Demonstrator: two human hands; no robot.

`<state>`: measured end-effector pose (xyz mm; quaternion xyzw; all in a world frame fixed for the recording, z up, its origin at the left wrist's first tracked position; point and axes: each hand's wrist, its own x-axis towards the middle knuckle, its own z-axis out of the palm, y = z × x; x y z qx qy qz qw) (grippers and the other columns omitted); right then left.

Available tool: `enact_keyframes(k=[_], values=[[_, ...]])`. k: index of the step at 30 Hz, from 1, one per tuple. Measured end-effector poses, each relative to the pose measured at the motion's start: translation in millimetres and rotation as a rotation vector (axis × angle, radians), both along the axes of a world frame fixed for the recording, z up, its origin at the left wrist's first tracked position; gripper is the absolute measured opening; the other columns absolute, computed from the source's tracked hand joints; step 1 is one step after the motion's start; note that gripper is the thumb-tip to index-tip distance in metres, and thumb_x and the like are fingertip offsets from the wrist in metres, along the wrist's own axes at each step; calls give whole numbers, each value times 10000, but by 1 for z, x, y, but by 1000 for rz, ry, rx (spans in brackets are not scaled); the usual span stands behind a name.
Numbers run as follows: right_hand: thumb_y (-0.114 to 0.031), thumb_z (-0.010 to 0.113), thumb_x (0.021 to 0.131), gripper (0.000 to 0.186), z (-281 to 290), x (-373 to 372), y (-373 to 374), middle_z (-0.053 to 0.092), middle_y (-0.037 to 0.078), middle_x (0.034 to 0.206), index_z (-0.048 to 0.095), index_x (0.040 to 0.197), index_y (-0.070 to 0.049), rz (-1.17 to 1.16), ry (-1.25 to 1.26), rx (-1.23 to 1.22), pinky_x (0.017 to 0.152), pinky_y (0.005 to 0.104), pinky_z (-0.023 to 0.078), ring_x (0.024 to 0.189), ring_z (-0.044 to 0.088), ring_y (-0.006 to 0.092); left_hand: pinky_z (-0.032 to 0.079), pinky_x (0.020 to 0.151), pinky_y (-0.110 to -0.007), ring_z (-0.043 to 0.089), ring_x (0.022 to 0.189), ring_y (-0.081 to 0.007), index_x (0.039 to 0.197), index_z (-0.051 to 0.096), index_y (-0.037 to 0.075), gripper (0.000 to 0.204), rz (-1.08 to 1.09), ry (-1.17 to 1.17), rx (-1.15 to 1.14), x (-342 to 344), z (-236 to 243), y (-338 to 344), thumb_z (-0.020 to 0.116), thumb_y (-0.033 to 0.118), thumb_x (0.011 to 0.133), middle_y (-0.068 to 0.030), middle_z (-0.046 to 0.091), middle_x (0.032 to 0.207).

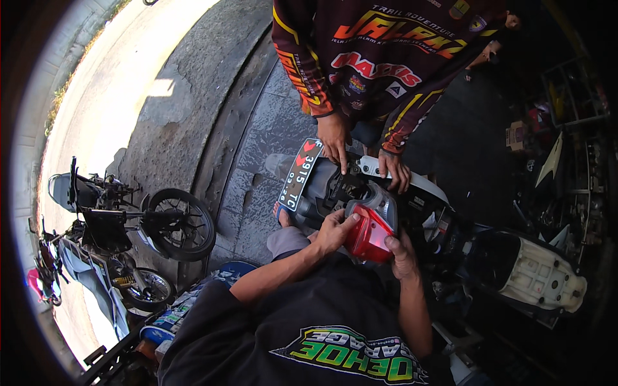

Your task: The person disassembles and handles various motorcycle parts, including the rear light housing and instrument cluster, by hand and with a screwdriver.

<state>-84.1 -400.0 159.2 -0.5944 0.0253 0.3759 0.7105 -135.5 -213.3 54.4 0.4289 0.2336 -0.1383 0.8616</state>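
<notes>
A red motorcycle tail light [365, 235] with clear lens sections is between my two hands, above the stripped rear end of a motorbike [331, 193]. My left hand [335, 231] grips its left side, thumb laid over the red lens. On the opposite side my right hand [403, 255] holds the edge, thumb on the lens. Beyond the light, a co-worker's left-side hand [334, 138] points a finger at the open tail frame. That person's other hand [394, 170] rests on a white grab rail [421, 186]. A black licence plate [300, 174] stands at the bike's tail.
The bike's opened seat [544, 273] shows its pale underside at the right. Parked motorcycles [174, 225] stand at the left beside the grey tiled floor [254, 154]. A co-worker in a dark jersey [380, 58] leans in opposite me. Shelves [576, 96] line the dim far right.
</notes>
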Motion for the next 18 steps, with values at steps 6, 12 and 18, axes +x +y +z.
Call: enact_keyframes(k=[6,12,18], values=[[-563,778,732,1114,5,-11,21,415,170,1466,259,1553,-16,23,-126,-26,1116,432,373,1336,436,294,535,828,-282,639,917,-99,1254,584,22,394,-31,-39,34,-4,2,13,609,342,1024,-24,673,1033],[-512,787,718,1058,1,-25,13,465,149,1408,319,1509,14,-12,-70,-14,1078,417,402,1291,476,282,484,963,-367,626,1114,-258,1388,507,-17,544,476,329,482,-21,-71,62,615,308,966,-193,647,1202],[-455,791,726,979,-8,-36,6,512,142,1382,373,1473,21,-11,15,-45,1066,416,429,1260,524,275,325,1120,-508,487,1317,-380,1397,525,6,602,169,692,1178,-80,-329,122,513,386,931,-239,545,1392]])
